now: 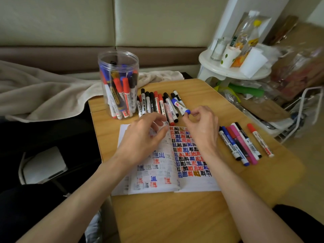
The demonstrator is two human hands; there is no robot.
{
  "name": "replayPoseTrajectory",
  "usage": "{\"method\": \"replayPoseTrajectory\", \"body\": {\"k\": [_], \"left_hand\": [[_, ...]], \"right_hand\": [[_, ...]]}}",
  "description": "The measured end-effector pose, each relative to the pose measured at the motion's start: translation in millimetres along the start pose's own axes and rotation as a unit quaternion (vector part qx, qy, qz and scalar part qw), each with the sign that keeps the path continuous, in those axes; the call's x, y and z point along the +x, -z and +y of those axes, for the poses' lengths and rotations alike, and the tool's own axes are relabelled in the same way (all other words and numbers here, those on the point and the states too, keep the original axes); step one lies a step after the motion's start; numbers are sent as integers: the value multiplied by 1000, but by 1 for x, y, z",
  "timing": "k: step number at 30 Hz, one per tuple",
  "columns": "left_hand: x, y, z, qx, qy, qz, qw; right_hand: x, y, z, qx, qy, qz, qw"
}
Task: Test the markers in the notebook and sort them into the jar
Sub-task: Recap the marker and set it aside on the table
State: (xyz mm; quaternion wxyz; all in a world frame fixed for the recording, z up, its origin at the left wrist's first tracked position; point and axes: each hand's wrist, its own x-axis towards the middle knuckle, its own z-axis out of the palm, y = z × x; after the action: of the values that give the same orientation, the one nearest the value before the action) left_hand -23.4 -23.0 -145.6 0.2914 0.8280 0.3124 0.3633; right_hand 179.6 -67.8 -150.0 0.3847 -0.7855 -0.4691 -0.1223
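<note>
"WHITEBOARD MARKER" runs in dark capitals along the white-barrelled, black-capped marker [226,138] lying right of the open paper notebook [190,149]. The notebook's black, red and blue handwritten characters and the other markers' [154,104] labels are too blurred to read.

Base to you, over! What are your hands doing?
Right hand pinches blue-ended white marker by its end. Left hand curled over open scribbled notebook; hold unclear. Clear plastic jar part-full, way open.
</note>
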Motion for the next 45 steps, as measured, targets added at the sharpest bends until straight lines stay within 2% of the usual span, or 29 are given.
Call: {"method": "replayPoseTrajectory", "body": {"k": [5,9,12,19,23,26,30,33,36,41,45], "left_hand": [[-1,-4,0,-2,1,-9,1000],[1,-9,2,-6,-3,-19,1000],[2,-13,6,-8,-13,-26,1000],[4,-23,15,5,-22,-40,999],[4,-26,21,20,-35,-8,999],[4,-26,26,6,-33,-20,999],[-1,-30,32,16,-87,-65,994],[-7,-32,33,40,-137,-106,984],[-11,-30,38,78,-166,-118,976],[-13,-30,50,12,-149,-149,977],[-14,-26,50,-60,-109,-205,971]], "right_hand": [[-1,21,5,58,74,48,994],[-3,39,0,162,66,59,983],[-6,51,-8,246,37,58,967],[-10,81,-23,360,-24,79,929],[-19,93,-23,443,-125,49,886],[-31,97,-20,493,-200,23,846],[-56,89,-17,428,-200,-96,876],[-66,84,-14,393,-222,-107,886],[-65,91,-9,376,-257,-127,881],[-65,106,-1,387,-217,-151,883],[-67,111,2,411,-187,-165,877]]}}
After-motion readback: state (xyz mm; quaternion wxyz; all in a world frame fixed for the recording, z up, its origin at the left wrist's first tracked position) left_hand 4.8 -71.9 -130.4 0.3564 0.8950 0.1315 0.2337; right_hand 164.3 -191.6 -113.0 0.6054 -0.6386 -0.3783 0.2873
